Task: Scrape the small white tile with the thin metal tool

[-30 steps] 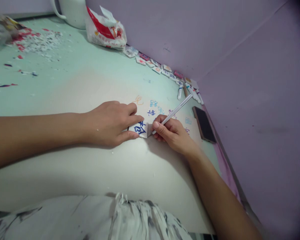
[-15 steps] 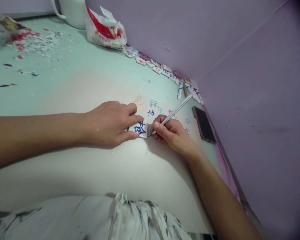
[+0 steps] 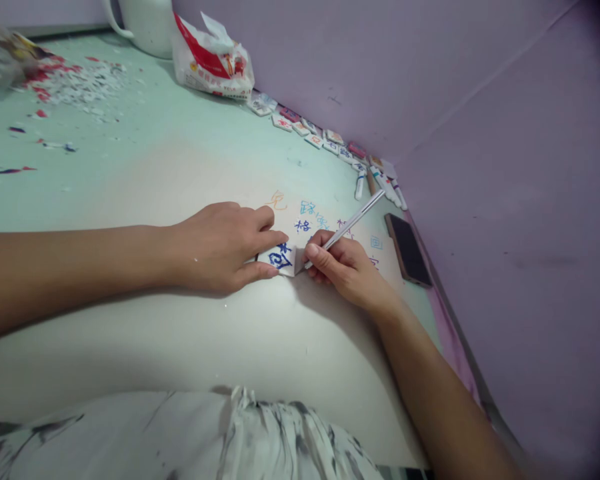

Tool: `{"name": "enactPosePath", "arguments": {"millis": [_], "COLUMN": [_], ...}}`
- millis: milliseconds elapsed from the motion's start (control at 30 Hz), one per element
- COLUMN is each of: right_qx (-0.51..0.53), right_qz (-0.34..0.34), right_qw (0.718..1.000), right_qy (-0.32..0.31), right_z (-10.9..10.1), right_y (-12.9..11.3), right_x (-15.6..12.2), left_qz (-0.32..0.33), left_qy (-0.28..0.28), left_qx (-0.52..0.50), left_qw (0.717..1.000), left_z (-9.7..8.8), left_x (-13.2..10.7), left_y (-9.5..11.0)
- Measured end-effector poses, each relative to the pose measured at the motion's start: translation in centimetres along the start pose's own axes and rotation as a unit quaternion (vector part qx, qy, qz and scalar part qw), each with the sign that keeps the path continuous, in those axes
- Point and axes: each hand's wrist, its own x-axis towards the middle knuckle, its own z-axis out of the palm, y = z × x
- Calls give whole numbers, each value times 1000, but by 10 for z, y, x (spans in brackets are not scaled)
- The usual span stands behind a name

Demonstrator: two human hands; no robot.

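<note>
My left hand (image 3: 220, 248) lies on the table, its thumb and forefinger closed on the sides of a small white block (image 3: 291, 264). A dark blue character is marked on top of that block, and its right face is in shadow. From the right, my right hand (image 3: 343, 270) grips a slim silver pen-shaped tool (image 3: 357, 219) between thumb and fingers. The tool leans up to the right, its low end close to the block's right edge. Whether that tip touches the block I cannot make out.
Coloured characters (image 3: 307, 208) are written on the tabletop just beyond the hands. A dark phone (image 3: 409, 250) lies at right. White markers (image 3: 385, 185) and several small lettered blocks (image 3: 315, 140) line the wall. Farther back are a plastic packet (image 3: 213, 63), a white mug (image 3: 147, 27) and scattered scraps (image 3: 85, 80).
</note>
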Motion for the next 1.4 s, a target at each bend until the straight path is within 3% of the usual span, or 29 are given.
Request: {"name": "enactPosePath", "arguments": {"millis": [1400], "right_qx": [-7], "right_qz": [10], "right_qw": [1000], "right_qy": [-3], "right_z": [0], "right_y": [0], "right_x": [0], "left_qz": [-1], "left_qy": [-7], "left_qx": [6], "left_qw": [1000], "left_z": [-2], "left_x": [0], "left_y": [1]}}
